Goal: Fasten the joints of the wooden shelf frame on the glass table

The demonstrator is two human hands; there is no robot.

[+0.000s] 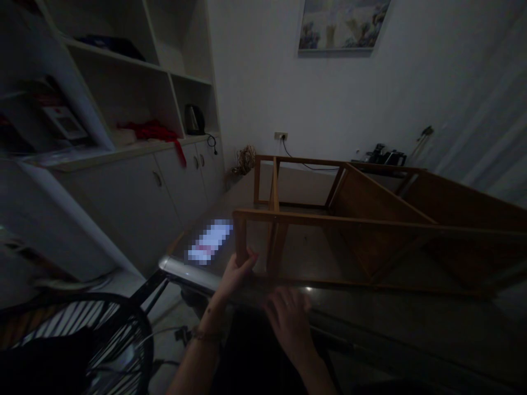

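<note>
A brown wooden shelf rack [358,224] lies on its side across the table. My left hand [237,269] is closed around the lower part of an upright post at the rack's near left end. My right hand [288,315] is at the table's near edge, just in front of the rack's lower rail. Its fingers are slightly blurred but look apart, with nothing visible in them. A bright pixelated patch [209,241], perhaps a lit screen, lies on the table [187,267] left of my left hand.
A white cabinet [123,186] with open shelves stands on the left, holding a kettle [194,119] and a red cloth [150,130]. A round black slatted chair [123,334] is at lower left. Dark objects [385,156] stand behind the rack. A cord hangs from the wall socket [280,135].
</note>
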